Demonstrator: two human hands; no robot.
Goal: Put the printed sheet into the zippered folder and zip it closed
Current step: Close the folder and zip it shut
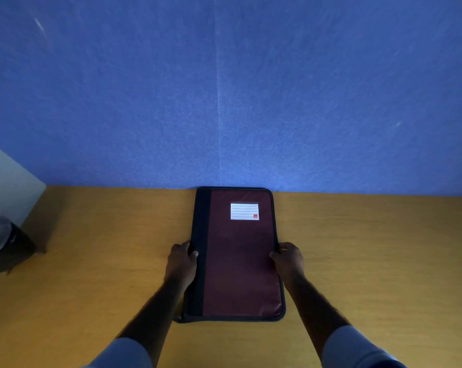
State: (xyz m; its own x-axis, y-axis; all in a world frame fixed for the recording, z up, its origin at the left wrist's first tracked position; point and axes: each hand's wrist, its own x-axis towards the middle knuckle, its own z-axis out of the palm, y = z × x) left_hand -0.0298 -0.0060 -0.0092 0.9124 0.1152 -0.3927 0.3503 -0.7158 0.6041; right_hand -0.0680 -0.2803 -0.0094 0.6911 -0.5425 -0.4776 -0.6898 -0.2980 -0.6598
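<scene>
Your left hand (pixel 182 257) grips the left edge of the folder (pixel 238 261), at the black spine strip (pixel 200 251), with the thumb on top and the fingers curled under the edge. Your right hand (pixel 288 257) grips the opposite, right edge at about the same height, thumb on the cover, fingers wrapped around the side. Both forearms run down to pale sleeves (pixel 353 349) at the bottom of the view.

The folder lies flat and closed on the table (pixel 370 261), long axis pointing away from you, its far end touching or just short of the blue wall (pixel 224 88). The cover is maroon with black edging. 1 white label (pixel 244 211) with ruled lines and a small red mark sits near the far end of the cover. A short black tab (pixel 177 320) protrudes at the near left corner. The sheet is not visible.

1 dark bin (pixel 4 245) stands past the table's left edge.
</scene>
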